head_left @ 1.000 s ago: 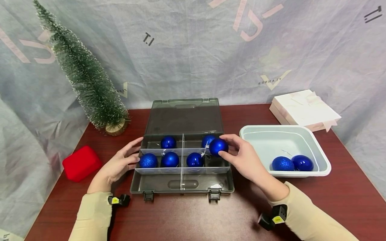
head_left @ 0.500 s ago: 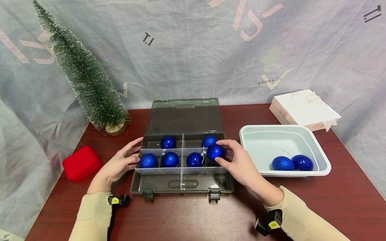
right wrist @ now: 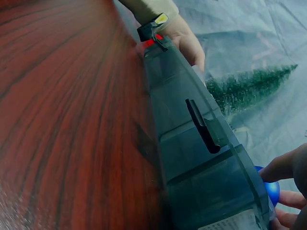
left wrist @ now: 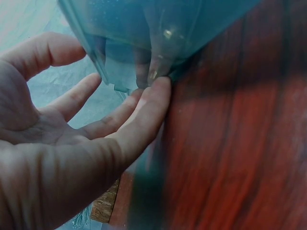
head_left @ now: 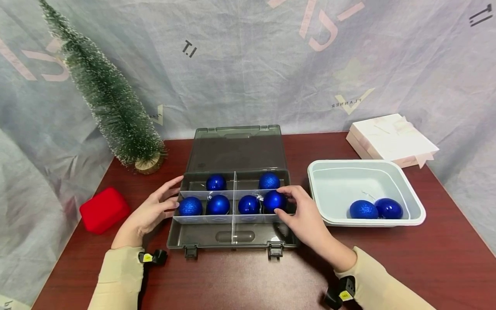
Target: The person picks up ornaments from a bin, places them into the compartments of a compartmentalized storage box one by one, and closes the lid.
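My right hand (head_left: 308, 215) pinches a blue Christmas bauble (head_left: 274, 201) between thumb and fingers, low in the middle row at the right end of a grey see-through divided box (head_left: 267, 234). In the right wrist view the same bauble (right wrist: 272, 190) shows beyond the box's edge. A glossy bauble (head_left: 249, 205) sits just left of it, and a glittery bauble (head_left: 269, 181) lies in the back row. Several more baubles occupy the left half. My left hand (head_left: 155, 211) rests its fingertips against the box's left side; the left wrist view shows these fingers (left wrist: 148, 105) lightly bent at the wall.
A white basin (head_left: 333, 189) with two blue baubles stands right of the box. Behind it lies a pale gift box (head_left: 395, 137). A small Christmas tree (head_left: 116, 103) and a red box (head_left: 104, 210) are at the left. The box's lid (head_left: 238, 150) lies back toward the curtain.
My right hand has lowered the bauble from above the back divider, forward and slightly left, into the middle row beside the glossy one. My left hand has stayed at the box's side.
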Available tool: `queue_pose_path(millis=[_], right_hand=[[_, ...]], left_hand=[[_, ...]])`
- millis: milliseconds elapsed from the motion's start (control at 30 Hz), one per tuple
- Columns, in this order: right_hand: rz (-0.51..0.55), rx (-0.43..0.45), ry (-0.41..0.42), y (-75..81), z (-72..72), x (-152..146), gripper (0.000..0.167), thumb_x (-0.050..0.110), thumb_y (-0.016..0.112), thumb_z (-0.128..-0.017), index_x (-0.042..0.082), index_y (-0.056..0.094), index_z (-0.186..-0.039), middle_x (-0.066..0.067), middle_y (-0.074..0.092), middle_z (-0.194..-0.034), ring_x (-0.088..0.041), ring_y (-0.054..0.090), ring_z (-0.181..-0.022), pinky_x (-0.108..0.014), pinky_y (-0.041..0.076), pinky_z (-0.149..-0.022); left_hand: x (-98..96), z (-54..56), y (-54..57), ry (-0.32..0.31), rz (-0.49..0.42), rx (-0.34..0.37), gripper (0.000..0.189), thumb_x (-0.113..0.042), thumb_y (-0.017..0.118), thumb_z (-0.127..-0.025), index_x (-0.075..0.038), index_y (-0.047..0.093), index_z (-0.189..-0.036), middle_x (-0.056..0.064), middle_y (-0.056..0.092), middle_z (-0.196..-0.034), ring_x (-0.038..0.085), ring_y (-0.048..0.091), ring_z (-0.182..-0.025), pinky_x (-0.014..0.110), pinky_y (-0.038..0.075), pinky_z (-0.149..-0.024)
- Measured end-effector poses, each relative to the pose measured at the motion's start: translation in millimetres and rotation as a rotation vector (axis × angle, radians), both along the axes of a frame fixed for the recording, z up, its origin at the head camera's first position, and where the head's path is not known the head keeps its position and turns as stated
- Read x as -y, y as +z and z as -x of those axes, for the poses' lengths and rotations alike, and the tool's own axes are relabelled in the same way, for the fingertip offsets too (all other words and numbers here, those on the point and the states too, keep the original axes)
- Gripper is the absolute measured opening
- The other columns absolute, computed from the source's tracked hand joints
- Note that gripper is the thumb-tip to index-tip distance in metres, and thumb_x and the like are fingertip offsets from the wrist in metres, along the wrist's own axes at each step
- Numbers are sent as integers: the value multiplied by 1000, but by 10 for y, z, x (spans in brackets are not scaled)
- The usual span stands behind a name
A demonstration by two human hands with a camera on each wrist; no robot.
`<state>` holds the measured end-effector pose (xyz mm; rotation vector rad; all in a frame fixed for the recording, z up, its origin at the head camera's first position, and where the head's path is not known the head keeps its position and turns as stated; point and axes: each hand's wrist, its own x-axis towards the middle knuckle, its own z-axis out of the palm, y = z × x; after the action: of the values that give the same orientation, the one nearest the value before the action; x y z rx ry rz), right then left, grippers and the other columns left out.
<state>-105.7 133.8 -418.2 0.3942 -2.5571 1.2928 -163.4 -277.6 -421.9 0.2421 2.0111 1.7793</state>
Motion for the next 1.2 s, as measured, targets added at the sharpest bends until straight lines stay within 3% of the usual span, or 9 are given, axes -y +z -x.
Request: queue_pose_path(millis=[133, 367, 700, 833, 1000, 1200], right_hand=[[3, -24, -1, -7, -5, 11, 47, -7, 83, -77, -1, 66, -120, -13, 64, -116, -31, 65, -105, -45, 53, -91], [-30, -93, 24, 23, -40, 10, 47, -4, 82, -78, 1, 65, -122, -12, 64, -120, -29, 64, -109, -45, 50, -95], [16, -163, 262, 299, -104, -180, 29, 4, 76, -89, 14, 71, -115, 2, 68, -115, -16, 64, -104, -31, 53, -85], [28, -155, 338, 374, -90, -356, 35, 1, 75, -89, 19, 71, -118, 2, 69, -116, -16, 65, -105, -30, 53, -86], [75, -88, 399, 466, -67, -643, 40, -7, 72, -88, 15, 70, -121, 4, 69, -117, -16, 65, -107, -29, 52, -90], [68, -22, 417, 622, -32, -1061, 40, -11, 66, -91, 12, 68, -123, -7, 70, -117, -15, 63, -112, -24, 48, -94]], left_hand=[[0, 2, 7, 2, -9, -3, 72, -2, 50, -102, -23, 23, -164, 30, 19, -160, 37, 37, -134, 47, 43, -97], [1, 0, 18, 1, -11, -5, 72, -2, 51, -101, -23, 24, -164, 30, 20, -160, 18, 49, -121, 43, 44, -95], [2, -11, 28, -1, -12, -6, 72, -2, 50, -102, -23, 23, -164, 30, 20, -159, 18, 51, -116, 41, 45, -94], [2, -12, 28, -1, -16, -6, 72, -2, 51, -101, -24, 24, -164, 31, 20, -159, 17, 52, -116, 40, 45, -93], [6, -1, 8, 0, -6, -5, 71, -1, 50, -102, -22, 23, -165, 30, 20, -160, 18, 50, -120, 42, 45, -94], [-4, 10, -18, 1, -2, 4, 72, -2, 51, -102, -21, 22, -165, 29, 20, -160, 19, 49, -121, 42, 44, -95]])
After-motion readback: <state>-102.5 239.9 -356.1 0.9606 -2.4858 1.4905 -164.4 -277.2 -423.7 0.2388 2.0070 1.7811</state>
